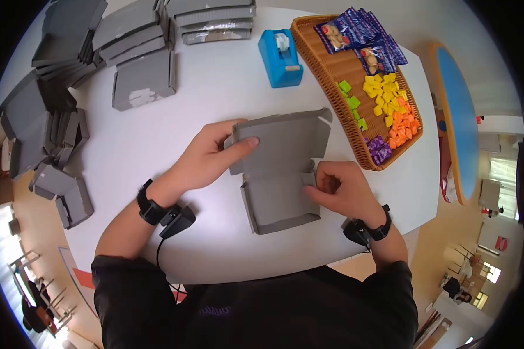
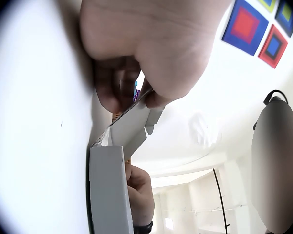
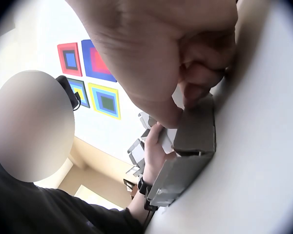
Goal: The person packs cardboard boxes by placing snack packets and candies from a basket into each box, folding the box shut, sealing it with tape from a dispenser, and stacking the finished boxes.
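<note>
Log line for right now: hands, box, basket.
left hand: pinches open gray box at far left | right hand: pinches it at right side | basket: holds snack packets, colored pieces

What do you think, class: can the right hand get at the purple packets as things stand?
Probably yes, once the right hand lets go of the grey box: the purple packets lie in the near end of the basket, with only its rim seemingly between.
</note>
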A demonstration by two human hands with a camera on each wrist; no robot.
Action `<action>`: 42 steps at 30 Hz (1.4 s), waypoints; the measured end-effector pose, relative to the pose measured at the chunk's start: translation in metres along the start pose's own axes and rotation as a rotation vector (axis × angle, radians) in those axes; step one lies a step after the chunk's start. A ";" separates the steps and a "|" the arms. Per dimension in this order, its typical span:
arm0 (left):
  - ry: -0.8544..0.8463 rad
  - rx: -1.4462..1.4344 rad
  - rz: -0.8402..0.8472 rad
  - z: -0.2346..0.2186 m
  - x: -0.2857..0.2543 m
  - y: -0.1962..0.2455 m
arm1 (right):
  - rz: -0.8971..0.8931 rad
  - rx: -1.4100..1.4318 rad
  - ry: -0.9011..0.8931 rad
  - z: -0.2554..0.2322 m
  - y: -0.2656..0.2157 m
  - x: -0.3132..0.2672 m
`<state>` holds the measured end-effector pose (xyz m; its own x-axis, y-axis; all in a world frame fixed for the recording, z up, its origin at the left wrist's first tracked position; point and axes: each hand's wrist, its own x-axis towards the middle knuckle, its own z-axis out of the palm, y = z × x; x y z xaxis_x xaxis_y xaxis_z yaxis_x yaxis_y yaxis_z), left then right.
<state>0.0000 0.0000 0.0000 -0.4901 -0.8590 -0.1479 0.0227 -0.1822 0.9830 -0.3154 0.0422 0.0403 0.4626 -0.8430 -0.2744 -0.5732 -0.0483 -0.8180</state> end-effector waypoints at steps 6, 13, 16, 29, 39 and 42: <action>-0.020 0.127 -0.038 -0.005 0.001 0.000 | 0.017 0.109 -0.039 -0.007 0.004 0.000; 0.013 0.049 0.020 -0.002 0.001 -0.004 | -0.108 0.003 -0.098 -0.015 0.003 -0.005; -0.048 0.200 -0.067 -0.010 0.001 0.002 | -0.105 -0.067 -0.090 -0.017 0.008 -0.006; -0.029 0.127 -0.013 -0.004 0.000 0.000 | 0.011 -0.087 -0.010 -0.010 0.002 -0.003; -0.011 0.110 0.012 0.002 0.000 0.000 | 0.008 -0.201 0.081 -0.001 0.000 -0.004; -0.016 0.118 0.010 0.001 0.000 0.000 | 0.021 -0.235 0.109 0.000 -0.001 -0.003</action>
<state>-0.0014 0.0003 -0.0001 -0.5042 -0.8527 -0.1370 -0.0743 -0.1153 0.9906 -0.3165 0.0446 0.0421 0.3802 -0.8975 -0.2234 -0.7295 -0.1425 -0.6690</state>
